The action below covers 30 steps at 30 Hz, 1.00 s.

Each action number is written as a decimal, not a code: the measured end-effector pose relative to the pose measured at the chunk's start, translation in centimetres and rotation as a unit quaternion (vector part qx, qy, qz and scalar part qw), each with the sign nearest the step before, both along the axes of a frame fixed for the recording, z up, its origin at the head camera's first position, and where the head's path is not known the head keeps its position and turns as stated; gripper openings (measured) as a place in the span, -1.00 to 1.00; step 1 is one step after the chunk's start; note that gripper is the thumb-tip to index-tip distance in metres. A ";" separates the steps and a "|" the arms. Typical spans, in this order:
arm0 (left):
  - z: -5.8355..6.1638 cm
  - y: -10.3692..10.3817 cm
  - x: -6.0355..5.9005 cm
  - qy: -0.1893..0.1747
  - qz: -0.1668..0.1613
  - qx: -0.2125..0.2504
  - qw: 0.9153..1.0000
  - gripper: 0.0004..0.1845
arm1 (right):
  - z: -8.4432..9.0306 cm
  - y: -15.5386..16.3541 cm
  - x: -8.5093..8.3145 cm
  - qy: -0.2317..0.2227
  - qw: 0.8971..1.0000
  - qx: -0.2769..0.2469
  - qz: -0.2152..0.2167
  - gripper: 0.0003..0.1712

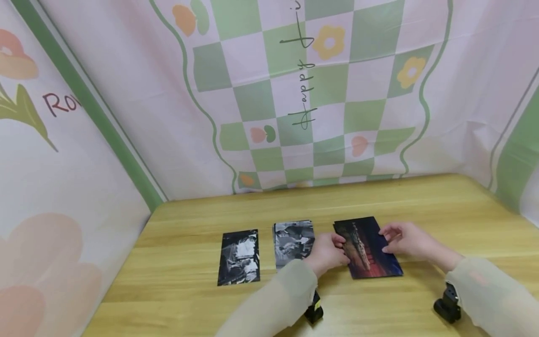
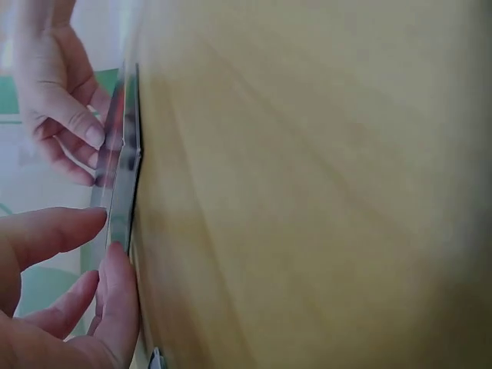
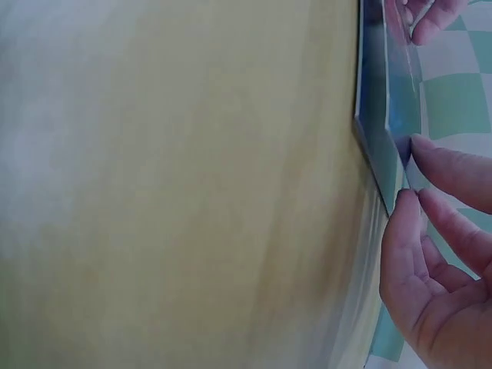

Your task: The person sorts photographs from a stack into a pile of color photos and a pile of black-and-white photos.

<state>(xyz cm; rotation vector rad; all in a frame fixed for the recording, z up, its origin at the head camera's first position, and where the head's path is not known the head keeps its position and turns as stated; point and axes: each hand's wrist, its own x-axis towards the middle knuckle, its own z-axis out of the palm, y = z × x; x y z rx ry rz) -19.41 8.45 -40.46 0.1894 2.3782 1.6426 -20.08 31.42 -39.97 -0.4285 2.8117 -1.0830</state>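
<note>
Dark photo [image 1: 367,248] lies between both hands [image 1: 326,252].

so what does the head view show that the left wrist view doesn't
Only the head view shows the three photos in a row: two black-and-white ones and the dark colour photo, plus the checked backdrop. Only the left wrist view shows the colour photo edge-on, slightly off the table. Both show the left hand and right hand pinching it.

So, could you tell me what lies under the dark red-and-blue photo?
The dark photo lies on the wooden table, both hands at its edges; whether another photo lies beneath is hidden.
</note>
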 end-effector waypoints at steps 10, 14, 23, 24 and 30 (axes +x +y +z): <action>0.4 0.3 0.2 0.039 -0.002 -0.073 0.997 -0.65 | -0.1 -0.3 0.0 0.000 1.000 0.018 0.001 -0.47; 0.5 0.3 0.3 0.049 -0.006 -0.095 0.994 -0.65 | -0.2 -0.4 0.0 0.000 1.000 0.020 0.003 -0.48; 0.4 0.4 0.4 0.049 -0.006 -0.100 0.994 -0.64 | -0.1 -0.8 -0.2 -0.003 1.000 0.028 -0.002 -0.48; 0.3 0.4 0.4 0.046 -0.004 -0.096 0.994 -0.64 | -0.1 -0.8 -0.2 -0.003 1.000 0.028 -0.003 -0.48; 0.1 0.3 0.4 0.036 -0.002 -0.085 0.996 -0.66 | 0.1 -0.5 0.0 -0.012 1.000 0.001 -0.011 -0.46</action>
